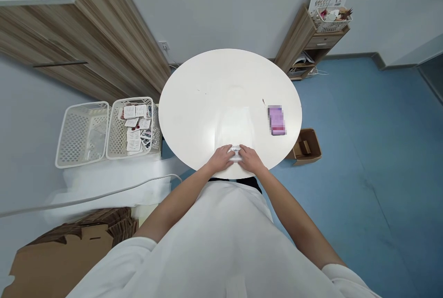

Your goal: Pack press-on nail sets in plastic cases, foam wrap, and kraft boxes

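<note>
My left hand (220, 158) and my right hand (249, 158) meet at the near edge of a round white table (207, 99). Between their fingertips sits a small pale, clear-looking object (236, 151), too small to name. Both hands have their fingers curled and pinched on it. A faint translucent sheet or bag (235, 125) seems to lie on the table just beyond the hands. A purple flat object (277, 120) rests on the table to the right, apart from both hands.
Two white mesh baskets stand left of the table: one nearly bare (83, 134), one holding several small cards (134, 127). A small cardboard box (306, 146) sits on the blue floor at right. Flattened cardboard (69, 242) lies lower left. A wooden shelf (311, 42) stands by the wall.
</note>
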Motion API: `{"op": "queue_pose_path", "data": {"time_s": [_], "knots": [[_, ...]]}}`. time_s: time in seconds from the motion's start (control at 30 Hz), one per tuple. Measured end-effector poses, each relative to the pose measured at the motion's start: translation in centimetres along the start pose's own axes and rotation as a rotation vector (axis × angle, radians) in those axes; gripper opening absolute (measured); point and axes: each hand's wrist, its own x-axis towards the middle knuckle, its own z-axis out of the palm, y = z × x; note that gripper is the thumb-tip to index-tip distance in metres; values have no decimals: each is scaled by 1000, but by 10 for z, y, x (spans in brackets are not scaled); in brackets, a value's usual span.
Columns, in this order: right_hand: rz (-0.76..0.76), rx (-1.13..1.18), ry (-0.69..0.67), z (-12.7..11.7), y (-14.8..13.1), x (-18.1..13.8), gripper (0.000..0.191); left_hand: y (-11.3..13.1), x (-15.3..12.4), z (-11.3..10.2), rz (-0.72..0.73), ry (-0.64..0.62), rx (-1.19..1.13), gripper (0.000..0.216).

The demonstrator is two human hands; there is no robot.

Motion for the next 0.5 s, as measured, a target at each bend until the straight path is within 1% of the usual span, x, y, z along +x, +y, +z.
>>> {"op": "queue_pose_path", "data": {"time_s": [0.13,0.23,0.33,0.4,0.5], "knots": [[-56,40,-41,-5,-10,-13,30,7,-12,-10,30,-68,-42,30],[-52,65,-43,-11,-13,-19,27,12,-14,-17,21,-116,-54,28],[-36,62,27,-17,-12,-17,24,14,-10,-25,12,-50,-13,25],[-36,56,60,-21,-10,-14,22,13,-6,-30,10,6,28,28],[-42,37,84,-27,-9,-9,21,9,-2,-36,5,11,77,36]]}}
